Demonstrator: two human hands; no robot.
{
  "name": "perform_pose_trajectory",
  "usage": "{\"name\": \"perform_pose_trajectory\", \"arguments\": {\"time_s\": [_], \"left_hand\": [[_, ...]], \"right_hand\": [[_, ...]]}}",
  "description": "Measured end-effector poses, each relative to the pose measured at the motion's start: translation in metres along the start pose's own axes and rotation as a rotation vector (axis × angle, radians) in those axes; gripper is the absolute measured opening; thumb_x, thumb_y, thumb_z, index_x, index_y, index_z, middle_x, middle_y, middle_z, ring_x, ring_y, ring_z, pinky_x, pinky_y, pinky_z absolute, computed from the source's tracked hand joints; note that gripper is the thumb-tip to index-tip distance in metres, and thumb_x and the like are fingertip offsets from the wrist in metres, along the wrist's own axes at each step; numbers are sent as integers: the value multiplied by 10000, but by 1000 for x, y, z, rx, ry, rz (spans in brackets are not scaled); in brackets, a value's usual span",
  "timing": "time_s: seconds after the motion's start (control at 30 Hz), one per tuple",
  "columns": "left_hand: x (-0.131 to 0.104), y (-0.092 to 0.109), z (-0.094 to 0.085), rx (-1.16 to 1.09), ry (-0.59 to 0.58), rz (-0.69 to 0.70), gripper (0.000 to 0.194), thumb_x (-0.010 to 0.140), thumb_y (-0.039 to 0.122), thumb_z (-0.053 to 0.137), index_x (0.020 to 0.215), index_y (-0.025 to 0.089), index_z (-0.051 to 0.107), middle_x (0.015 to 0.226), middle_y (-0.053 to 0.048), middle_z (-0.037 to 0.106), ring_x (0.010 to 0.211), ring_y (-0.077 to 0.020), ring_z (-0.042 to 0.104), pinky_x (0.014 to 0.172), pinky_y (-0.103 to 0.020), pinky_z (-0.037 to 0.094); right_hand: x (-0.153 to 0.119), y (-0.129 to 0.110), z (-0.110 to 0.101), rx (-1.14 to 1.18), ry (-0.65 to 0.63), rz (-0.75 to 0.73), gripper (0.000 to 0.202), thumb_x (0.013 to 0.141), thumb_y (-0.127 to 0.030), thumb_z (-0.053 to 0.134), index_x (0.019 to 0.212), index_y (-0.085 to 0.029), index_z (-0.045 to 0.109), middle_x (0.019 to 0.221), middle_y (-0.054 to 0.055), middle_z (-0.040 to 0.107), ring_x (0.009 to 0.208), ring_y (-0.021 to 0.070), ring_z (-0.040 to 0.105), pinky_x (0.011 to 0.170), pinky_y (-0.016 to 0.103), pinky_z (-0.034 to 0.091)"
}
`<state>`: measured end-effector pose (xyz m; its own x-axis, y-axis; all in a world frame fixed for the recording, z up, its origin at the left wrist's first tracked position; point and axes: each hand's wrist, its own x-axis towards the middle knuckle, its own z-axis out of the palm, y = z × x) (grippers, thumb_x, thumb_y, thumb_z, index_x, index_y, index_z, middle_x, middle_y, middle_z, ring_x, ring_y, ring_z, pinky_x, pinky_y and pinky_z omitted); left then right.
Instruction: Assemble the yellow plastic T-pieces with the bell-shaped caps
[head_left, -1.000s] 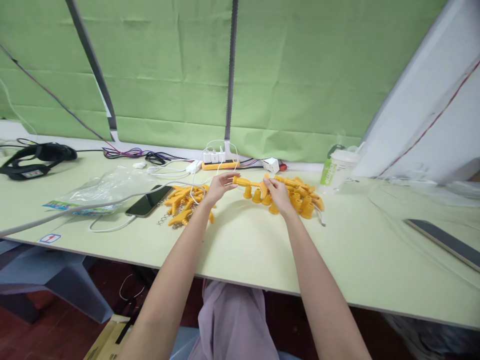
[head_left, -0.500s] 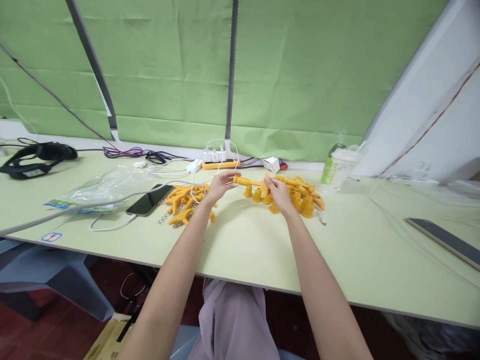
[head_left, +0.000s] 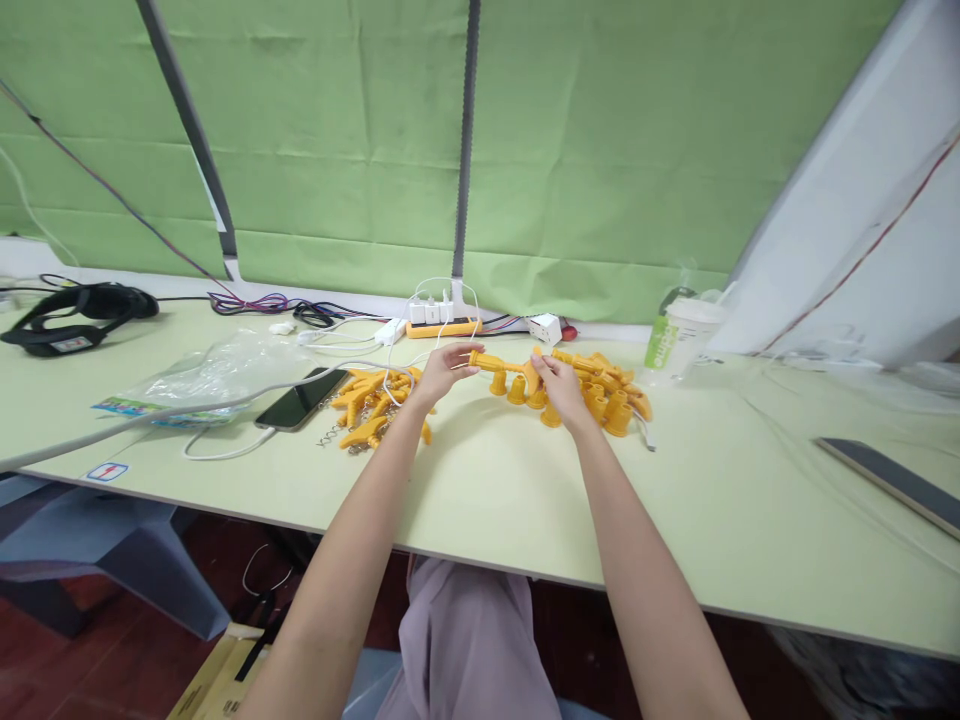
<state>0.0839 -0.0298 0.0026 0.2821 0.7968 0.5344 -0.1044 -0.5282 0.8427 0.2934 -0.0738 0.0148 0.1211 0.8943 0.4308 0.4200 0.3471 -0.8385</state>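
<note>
Head view | your left hand (head_left: 444, 372) and right hand (head_left: 559, 385) still hold the yellow piece (head_left: 501, 365) by its ends (grip same as before) | yellow cones (head_left: 619, 414) near it | tabletop (head_left: 487, 490) runs toward you to its front edge.

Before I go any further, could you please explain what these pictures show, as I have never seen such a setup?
Certainly. There is no machine here: you are looking at a person's two bare hands. Every picture comes from one camera worn on that person's head, facing forward and down. The left hand and the right hand hold a yellow piece between them, above a pale table. Near the left hand lie yellow parts with metal spirals; near the right hand stand small yellow cups, with more yellow pieces behind. Farther left are a phone and a clear plastic bag; a lidded drink cup stands to the right.
</note>
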Motion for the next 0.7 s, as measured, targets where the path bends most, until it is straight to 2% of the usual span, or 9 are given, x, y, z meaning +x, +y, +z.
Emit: {"name": "perform_pose_trajectory", "arguments": {"time_s": [0.33, 0.5, 0.6, 0.7], "left_hand": [[1, -2, -1, 19, -16, 12, 426, 623, 335, 753, 988, 141, 648, 1107, -121, 638, 1046, -253, 577, 944, -403, 416], [0, -2, -5, 18, 11, -25, 575, 653, 336, 726, 1178, 198, 537, 1214, -125, 574, 1075, -234, 560, 938, -402, 421], [-1, -6, -13, 75, 127, -92, 575, 722, 345, 652, 1246, 205, 461, 1257, -135, 530, 1046, -218, 575, 920, -397, 429], [-5, -11, -27, 385, 209, -188, 383, 768, 273, 582, 1142, 200, 543, 1234, -114, 541, 1058, -227, 557, 917, -391, 422]], "right_hand": [[1, 2, 0, -8, 10, -17, 489, 757, -643, 475, 563, -198, 414, 505, -42, 382, 489, 92, 362, 481, 233, 298], [3, 3, 1, 75, 26, 61, 495, 715, -674, 502, 569, -208, 422, 461, -52, 355, 437, 86, 338, 433, 240, 281], [20, 12, -16, 211, 166, 140, 491, 730, -679, 464, 570, -227, 357, 466, -52, 348, 408, 79, 306, 401, 243, 262], [46, 26, -56, 158, 336, 214, 476, 762, -671, 384, 562, -243, 324, 423, -52, 314, 371, 96, 295, 374, 260, 253]]}}
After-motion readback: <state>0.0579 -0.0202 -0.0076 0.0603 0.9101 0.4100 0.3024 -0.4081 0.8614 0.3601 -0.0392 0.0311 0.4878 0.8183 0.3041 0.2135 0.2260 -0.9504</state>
